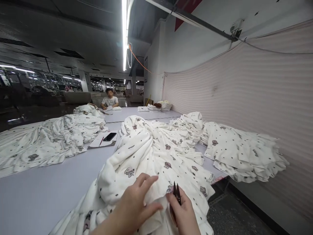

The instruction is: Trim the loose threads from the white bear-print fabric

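Note:
White fleecy fabric (pixel 146 153) with black dots and small printed animal figures lies heaped in front of me and hangs toward my body. My left hand (pixel 134 200) is over the near part of the heap, its thumb and fingers apart. Close to its right, my right hand (pixel 184 212) is closed around black thread snips (pixel 176 192), whose two pointed blades stick up slightly apart. The right thumb is at an edge of the fabric; whether it also pinches the cloth I cannot tell.
More printed fabric lies piled on the left (pixel 49 140) and right (pixel 244 150) of the pale table (pixel 49 192). A phone (pixel 110 136) and a red pen (pixel 101 141) rest on papers. Folded stacks (pixel 165 105) stand at the far end, where another person (pixel 111 101) sits.

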`<state>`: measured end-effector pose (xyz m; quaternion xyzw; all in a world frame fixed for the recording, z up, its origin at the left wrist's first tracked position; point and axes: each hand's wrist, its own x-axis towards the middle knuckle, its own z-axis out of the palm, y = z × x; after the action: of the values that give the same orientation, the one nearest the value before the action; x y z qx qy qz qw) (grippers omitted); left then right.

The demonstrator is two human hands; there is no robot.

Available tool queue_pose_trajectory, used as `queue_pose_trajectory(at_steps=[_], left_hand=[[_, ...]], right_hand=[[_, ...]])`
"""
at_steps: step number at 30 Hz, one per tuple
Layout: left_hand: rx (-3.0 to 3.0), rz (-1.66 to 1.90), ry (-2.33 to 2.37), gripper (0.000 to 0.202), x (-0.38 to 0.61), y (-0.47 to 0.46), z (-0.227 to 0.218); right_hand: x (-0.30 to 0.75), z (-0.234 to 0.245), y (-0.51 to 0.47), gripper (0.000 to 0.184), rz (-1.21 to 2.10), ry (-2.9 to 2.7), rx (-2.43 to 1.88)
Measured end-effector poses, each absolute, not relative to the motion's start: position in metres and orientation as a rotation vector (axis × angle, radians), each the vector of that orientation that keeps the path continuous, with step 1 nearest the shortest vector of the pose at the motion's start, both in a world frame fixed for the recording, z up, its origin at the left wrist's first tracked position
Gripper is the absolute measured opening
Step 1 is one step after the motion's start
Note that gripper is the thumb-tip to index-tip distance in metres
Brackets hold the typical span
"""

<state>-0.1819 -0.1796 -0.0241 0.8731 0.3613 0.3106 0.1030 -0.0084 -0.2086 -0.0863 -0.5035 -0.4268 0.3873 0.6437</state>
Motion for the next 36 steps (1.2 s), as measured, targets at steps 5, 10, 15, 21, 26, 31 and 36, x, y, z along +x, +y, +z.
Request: queue_pose_trajectory(at_steps=[5,10,15,21,26,31,36], left_hand=[[2.679,1.375,0.854,0.019,-0.168,-0.178,-0.049],[2.711,1.502,0.700,0.020,-0.181,-0.178,-0.048],[2.464,1.272,0.800,0.014,-0.179,-0.182,-0.038],[1.834,0.825,1.020,0.011,-0.183,-0.176,-0.026],[1.688,0.892,0.972,0.014,-0.182,-0.173,-0.027],[1.693,0.756,0.986,0.019,-0.178,-0.179,-0.023],[1.706,0.727,1.118,0.023,-0.174,-0.183,-0.025]], right_hand=[[0.001,-0.078,-0.222,0.029,0.556,-1.111,-1.328],[0.003,-0.082,-0.230,0.022,0.123,-1.347,-1.397],[-0.005,-0.078,-0.219,0.024,0.155,-1.530,-1.204],[-0.006,-0.067,-0.202,0.011,0.164,-1.452,-1.274],[-0.013,-0.075,-0.208,0.016,0.370,-1.518,-1.006],[-0.022,-0.082,-0.212,0.019,0.479,-1.454,-1.124],[-0.022,-0.069,-0.206,0.027,0.543,-1.330,-1.223]])
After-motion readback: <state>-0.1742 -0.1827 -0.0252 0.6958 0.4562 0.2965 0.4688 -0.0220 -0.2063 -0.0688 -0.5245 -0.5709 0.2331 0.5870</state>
